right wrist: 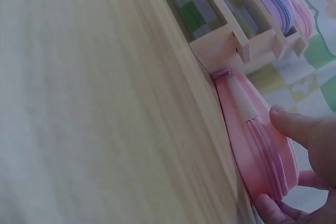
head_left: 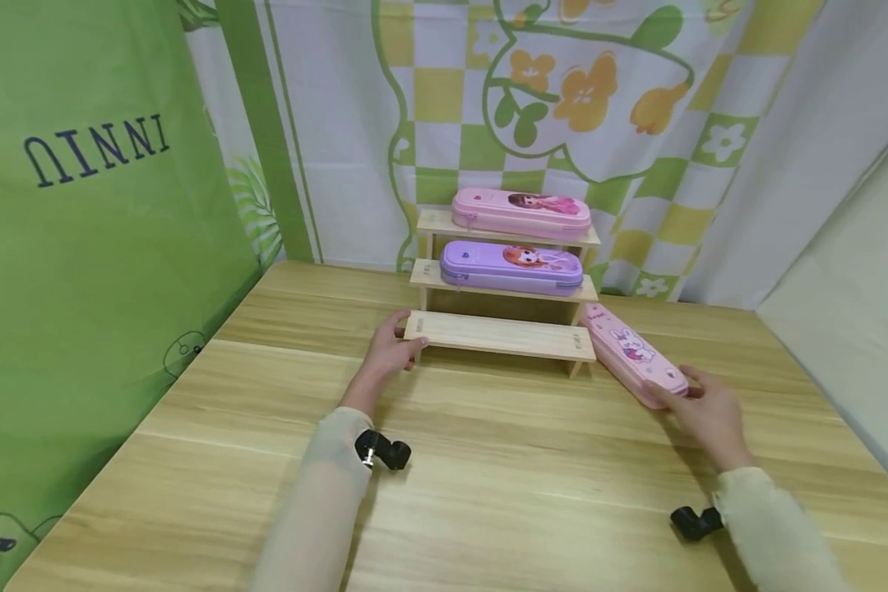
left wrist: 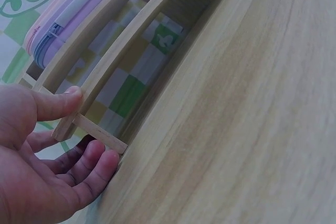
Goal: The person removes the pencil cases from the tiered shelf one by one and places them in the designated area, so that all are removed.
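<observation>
A three-step wooden rack stands on the table, its lowest shelf (head_left: 499, 333) bare. My left hand (head_left: 388, 353) grips the left end of that shelf, thumb on top and fingers around the side in the left wrist view. On the middle shelf lies a purple case (head_left: 511, 267); a pink case (head_left: 521, 212) lies on the top one. To the right of the rack, a pink case with a rabbit (head_left: 632, 353) lies slanted on the table, its far end close to the rack. My right hand (head_left: 710, 415) holds its near end between thumb and fingers (right wrist: 270, 211).
The wooden tabletop (head_left: 488, 469) extends around the rack. Behind it hangs a patterned curtain (head_left: 437, 99), with a green sheet (head_left: 104, 247) on the left and a pale panel (head_left: 851, 214) on the right.
</observation>
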A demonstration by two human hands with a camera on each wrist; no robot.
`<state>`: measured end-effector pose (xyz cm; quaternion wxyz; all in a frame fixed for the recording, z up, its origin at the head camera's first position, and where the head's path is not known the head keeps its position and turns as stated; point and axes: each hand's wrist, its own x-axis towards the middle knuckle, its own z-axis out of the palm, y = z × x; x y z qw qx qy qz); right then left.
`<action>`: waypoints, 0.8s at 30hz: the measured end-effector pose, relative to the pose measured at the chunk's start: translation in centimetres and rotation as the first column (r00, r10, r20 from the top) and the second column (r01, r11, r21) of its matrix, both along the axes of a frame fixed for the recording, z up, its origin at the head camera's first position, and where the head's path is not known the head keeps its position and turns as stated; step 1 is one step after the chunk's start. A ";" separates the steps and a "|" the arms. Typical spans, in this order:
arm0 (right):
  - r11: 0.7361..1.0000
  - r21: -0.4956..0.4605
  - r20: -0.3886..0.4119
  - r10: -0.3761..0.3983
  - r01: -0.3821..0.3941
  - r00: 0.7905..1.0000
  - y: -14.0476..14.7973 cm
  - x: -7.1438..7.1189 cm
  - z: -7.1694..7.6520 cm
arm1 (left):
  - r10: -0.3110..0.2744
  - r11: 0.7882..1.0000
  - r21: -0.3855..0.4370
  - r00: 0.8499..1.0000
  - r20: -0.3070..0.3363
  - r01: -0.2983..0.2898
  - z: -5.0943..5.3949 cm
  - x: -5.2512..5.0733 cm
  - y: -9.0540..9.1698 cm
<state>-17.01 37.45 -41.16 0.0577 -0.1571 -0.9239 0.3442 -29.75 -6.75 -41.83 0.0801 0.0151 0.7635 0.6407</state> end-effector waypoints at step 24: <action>0.985 0.084 -0.087 0.158 -0.151 0.984 -4.9 -1.6 0.1 | 0.020 1.000 -0.009 1.000 0.011 -0.020 0.1 0.0 0.0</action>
